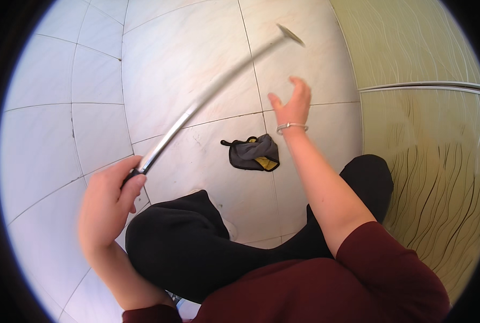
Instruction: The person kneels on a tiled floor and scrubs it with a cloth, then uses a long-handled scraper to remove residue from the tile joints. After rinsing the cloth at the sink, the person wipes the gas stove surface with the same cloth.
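My left hand [111, 198] is closed around the dark end of a long metal pole [179, 123]. From that hand the pole slants up and to the right, shiny near the grip and motion-blurred further out. A thin flat head [291, 35] sits at its far end, too blurred to name exactly. Below this head, my right hand [296, 101] is raised with thumb and fingers apart, holding nothing and not touching the pole. A folded grey and yellow cloth [254, 153] with black edging and a hanging loop lies on the floor, between my hands.
Pale floor tiles [183, 48] with dark joints spread in front of me. Along the right stand greenish panels [421, 161] with wavy lines, split by a metal strip [421, 86]. My bent knees in black trousers [175, 242] fill the lower middle. Behind my left arm, something bluish is mostly hidden.
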Motion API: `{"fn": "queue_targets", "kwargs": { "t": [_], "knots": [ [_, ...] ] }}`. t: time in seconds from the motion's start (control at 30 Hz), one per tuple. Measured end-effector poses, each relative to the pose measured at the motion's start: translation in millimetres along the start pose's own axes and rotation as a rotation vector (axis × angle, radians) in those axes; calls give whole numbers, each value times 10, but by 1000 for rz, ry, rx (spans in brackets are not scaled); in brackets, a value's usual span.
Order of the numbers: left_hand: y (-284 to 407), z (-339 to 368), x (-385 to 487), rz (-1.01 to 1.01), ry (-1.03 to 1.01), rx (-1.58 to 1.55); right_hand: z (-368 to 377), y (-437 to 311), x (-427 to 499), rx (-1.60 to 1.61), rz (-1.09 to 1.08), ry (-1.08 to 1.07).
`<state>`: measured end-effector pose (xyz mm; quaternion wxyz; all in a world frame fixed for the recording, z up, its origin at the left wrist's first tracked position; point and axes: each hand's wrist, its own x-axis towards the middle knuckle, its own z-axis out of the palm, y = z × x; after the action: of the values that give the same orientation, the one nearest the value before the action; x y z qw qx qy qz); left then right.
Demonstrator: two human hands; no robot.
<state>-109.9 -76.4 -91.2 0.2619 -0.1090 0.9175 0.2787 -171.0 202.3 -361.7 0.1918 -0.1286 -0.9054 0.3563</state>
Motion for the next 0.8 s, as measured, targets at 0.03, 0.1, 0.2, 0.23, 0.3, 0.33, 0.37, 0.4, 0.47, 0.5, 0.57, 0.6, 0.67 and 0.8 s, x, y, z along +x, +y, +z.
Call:
{"fn": "queue_targets", "kwargs": {
  "t": [0.03,0.1,0.2,0.23,0.3,0.33,0.37,0.4,0.47,0.5,0.57,0.6,0.67,0.8],
  "knots": [
    [-60,37,-21,-33,65,-45,24,53,-167,-44,-49,-209],
    [-113,51,-13,-61,182,-81,84,87,-589,-209,-186,-740],
    [-76,45,52,-52,313,-121,30,490,-1241,-407,-757,-951],
    [-84,61,79,-44,315,-174,21,574,-1264,-374,-743,-858],
    [-122,79,139,-41,312,-274,96,692,-1074,-555,-401,-1065],
    [-176,89,157,2,302,-301,91,764,-918,-535,-257,-924],
    [-186,109,209,33,288,-318,53,889,-685,-521,-118,-773],
    [-164,72,204,56,287,-328,20,1007,-451,-426,23,-597],
    [-154,94,289,108,264,-346,-206,1343,24,-410,169,-332],
    [-168,106,311,118,253,-342,-339,1326,244,-482,198,-388],
    [-166,129,351,137,225,-353,-625,1489,648,-637,82,-636],
    [-163,136,352,138,219,-361,-704,1513,857,-704,63,-769],
    [-151,137,339,133,217,-359,-758,1481,1029,-739,-24,-903],
    [-75,140,370,100,196,-336,-801,1830,666,-642,-101,-982]
  ]
}}
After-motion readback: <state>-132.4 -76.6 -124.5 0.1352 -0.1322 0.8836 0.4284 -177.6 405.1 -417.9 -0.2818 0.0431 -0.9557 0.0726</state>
